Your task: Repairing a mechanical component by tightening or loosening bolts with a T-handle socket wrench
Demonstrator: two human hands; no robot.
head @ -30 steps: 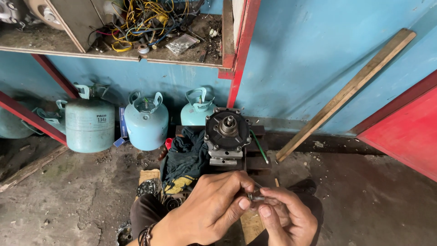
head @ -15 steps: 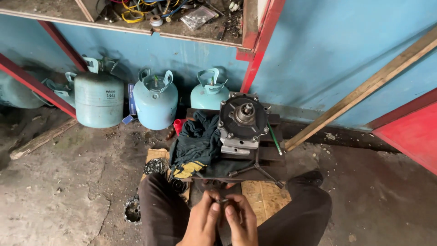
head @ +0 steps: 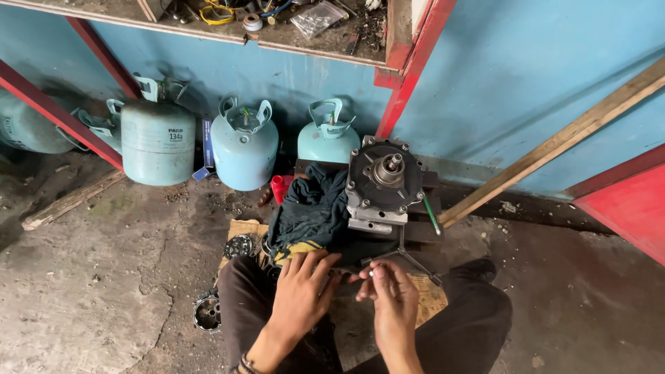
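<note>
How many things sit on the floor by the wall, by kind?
Pale blue gas cylinders: 4
Compressor: 1
Dark rag: 1
Wooden plank: 1
Total: 7

Wall (head: 526, 76) is bright blue with red posts (head: 414, 62). Three gas cylinders (head: 244, 149) are pale teal, the rag (head: 312, 211) dark teal-black, and the compressor (head: 383, 181) dark grey metal.

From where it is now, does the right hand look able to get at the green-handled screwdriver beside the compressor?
Probably yes. The right hand sits just below the green-handled screwdriver, with only a thin metal tool lying between; nothing covers the handle.
</note>
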